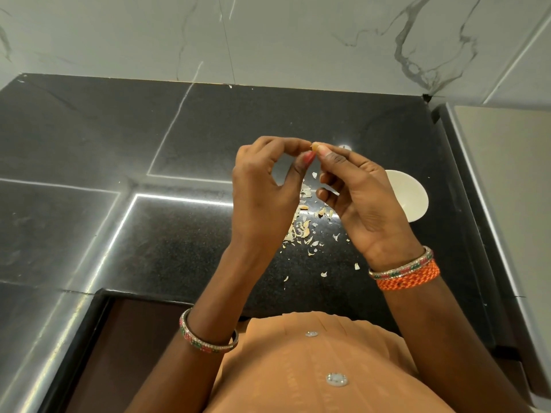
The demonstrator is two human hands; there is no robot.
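Note:
A small pale clove-like piece sits between the fingertips of both hands, raised above the black counter. My left hand pinches it from the left with thumb and forefinger. My right hand pinches it from the right, its other fingers curled. Most of the piece is hidden by my fingertips. A scatter of papery peel scraps lies on the counter directly below my hands.
A white bowl stands on the counter to the right, partly behind my right hand. A marble-tiled wall rises behind the counter. The counter's front edge runs close to my body, and its right edge borders a beige surface.

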